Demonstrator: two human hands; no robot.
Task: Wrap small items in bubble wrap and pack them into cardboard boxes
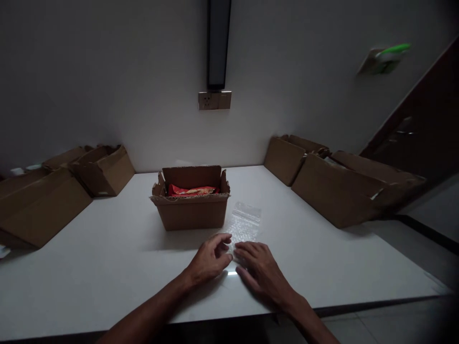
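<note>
A clear bubble-wrap bag [245, 222] lies flat on the white table [107, 258], just right of a small open cardboard box [191, 210] that holds a red packet [191, 190]. My left hand [211, 258] rests at the bag's near edge, its fingers curled and the fingertips touching the plastic. Beside it, my right hand [260, 270] lies with the fingers pressed down on the bag's near end. The two hands almost touch each other.
Several larger cardboard boxes lie at the table's left [43, 203] and right [344, 191] ends. A wall socket [214, 100] and a dark vertical strip are on the wall behind. The table's front edge runs just below my wrists.
</note>
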